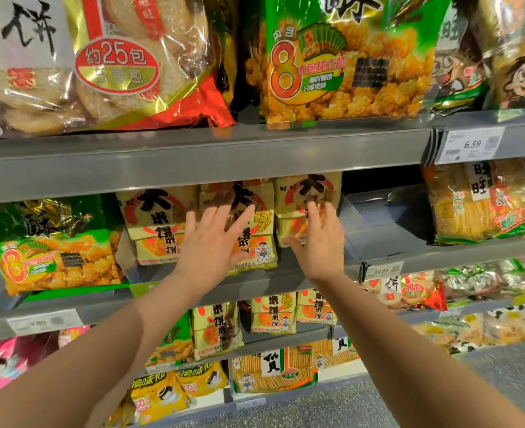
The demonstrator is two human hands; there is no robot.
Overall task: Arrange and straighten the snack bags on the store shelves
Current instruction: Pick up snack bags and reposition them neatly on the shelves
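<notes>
Three pale yellow rice-cracker bags stand side by side on the middle shelf. My left hand lies flat with fingers spread against the middle yellow bag, between it and the left yellow bag. My right hand has fingers apart, fingertips touching the front of the right yellow bag. Neither hand grips anything. The right bag sits further back and higher than the middle one.
A green and orange snack bag leans at the left of the same shelf. Right of the yellow bags is a clear plastic divider with a dark gap behind it. Large bags fill the shelf above; more bags fill the shelves below.
</notes>
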